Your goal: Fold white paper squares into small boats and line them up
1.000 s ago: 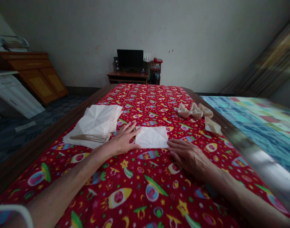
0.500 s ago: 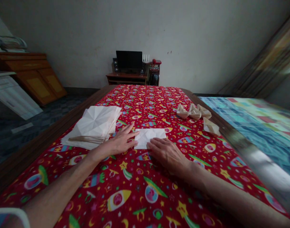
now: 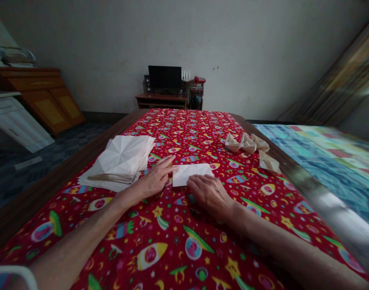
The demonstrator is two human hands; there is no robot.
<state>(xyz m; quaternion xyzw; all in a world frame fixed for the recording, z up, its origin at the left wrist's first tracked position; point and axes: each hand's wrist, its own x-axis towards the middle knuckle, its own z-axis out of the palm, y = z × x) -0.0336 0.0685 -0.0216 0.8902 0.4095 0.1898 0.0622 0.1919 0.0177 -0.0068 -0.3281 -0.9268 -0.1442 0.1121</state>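
Note:
A folded sheet of white paper (image 3: 184,172), a small rectangle, lies on the red tablecloth (image 3: 178,221) in front of me. My left hand (image 3: 156,176) is at its left end, fingers apart, with the fingertips touching the paper's left edge. At the near right edge of the paper, my right hand (image 3: 209,194) has its fingers together and curled over the edge; the thumb is hidden beneath. Left of my left hand sits a stack of creased white paper sheets (image 3: 124,155). Several folded paper pieces (image 3: 248,144) stand at the right side of the table.
The table's dark wooden edge (image 3: 288,183) borders the cloth, with a bed under a patterned cover (image 3: 320,161) beyond it. At the far wall are a monitor (image 3: 165,76) and a red telephone (image 3: 199,79). Wooden cabinets (image 3: 53,100) stand at the left.
My right hand has moved left from the paper's right end to its near edge. The paper has shifted and tilted slightly. My left hand stays at the left end, its thumb drawn in.

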